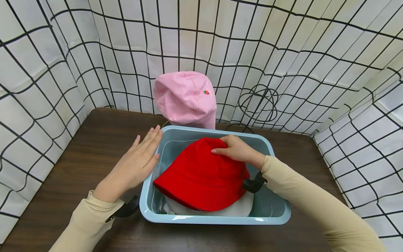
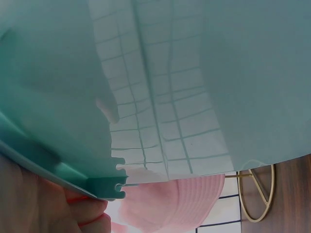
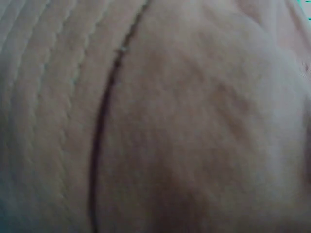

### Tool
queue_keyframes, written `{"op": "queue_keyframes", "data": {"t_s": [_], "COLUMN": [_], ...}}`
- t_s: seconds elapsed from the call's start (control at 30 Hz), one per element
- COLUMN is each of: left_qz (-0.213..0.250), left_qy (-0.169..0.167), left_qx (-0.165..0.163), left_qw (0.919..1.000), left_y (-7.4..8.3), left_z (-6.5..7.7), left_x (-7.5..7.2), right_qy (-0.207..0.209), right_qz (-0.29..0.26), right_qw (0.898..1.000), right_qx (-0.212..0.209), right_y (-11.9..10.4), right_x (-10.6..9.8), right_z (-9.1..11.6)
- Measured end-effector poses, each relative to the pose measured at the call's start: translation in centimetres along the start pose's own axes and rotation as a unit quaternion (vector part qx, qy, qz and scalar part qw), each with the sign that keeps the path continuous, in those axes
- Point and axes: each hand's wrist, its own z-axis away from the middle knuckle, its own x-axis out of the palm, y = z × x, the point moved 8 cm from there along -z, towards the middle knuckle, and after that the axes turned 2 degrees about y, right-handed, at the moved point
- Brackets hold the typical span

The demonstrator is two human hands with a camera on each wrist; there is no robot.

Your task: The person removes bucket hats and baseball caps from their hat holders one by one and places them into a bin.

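Note:
A red bucket hat (image 1: 201, 175) lies brim-down and tilted in a light blue plastic tub (image 1: 217, 220). My right hand (image 1: 237, 149) grips the crown of the red hat between thumb and fingers. Under its brim shows a white hat-like thing (image 1: 242, 206), mostly hidden. At the tub's left rim, my left hand (image 1: 135, 166) is held with fingers straight, beside or touching the edge; the left wrist view has its fingers (image 2: 90, 211) by the tub's wall (image 2: 262, 87). Stitched fabric (image 3: 194, 121) fills the right wrist view, blurred and close.
Behind the tub a pink bucket hat (image 1: 185, 98) with a small strawberry hangs on a stand, whose gold ring base (image 2: 265, 194) rests on the brown table (image 1: 78, 157). Black wire grid panels (image 1: 126, 45) surround the table. A coiled black cable (image 1: 259, 101) hangs at the back right.

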Motion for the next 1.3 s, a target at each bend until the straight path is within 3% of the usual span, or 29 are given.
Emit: {"op": "queue_keyframes", "data": {"t_s": [0.27,0.87,1.3], "left_qz": [0.001,0.007,0.008], "left_qy": [0.002,0.009,0.011], "left_qx": [0.002,0.006,0.01], "left_qw": [1.0,0.9999,0.9999], "left_y": [-0.1,-0.1,-0.1], "left_z": [0.0,0.1,0.1], "left_x": [0.1,0.0,0.0], "right_qy": [0.002,0.033,0.059], "right_qz": [0.036,0.103,0.083], "right_qw": [0.999,0.994,0.995], "right_qx": [-0.008,0.023,0.017], "right_y": [0.1,0.9,0.2], "right_x": [0.7,2.1,0.7], "right_z": [-0.7,-1.7,-1.1]}}
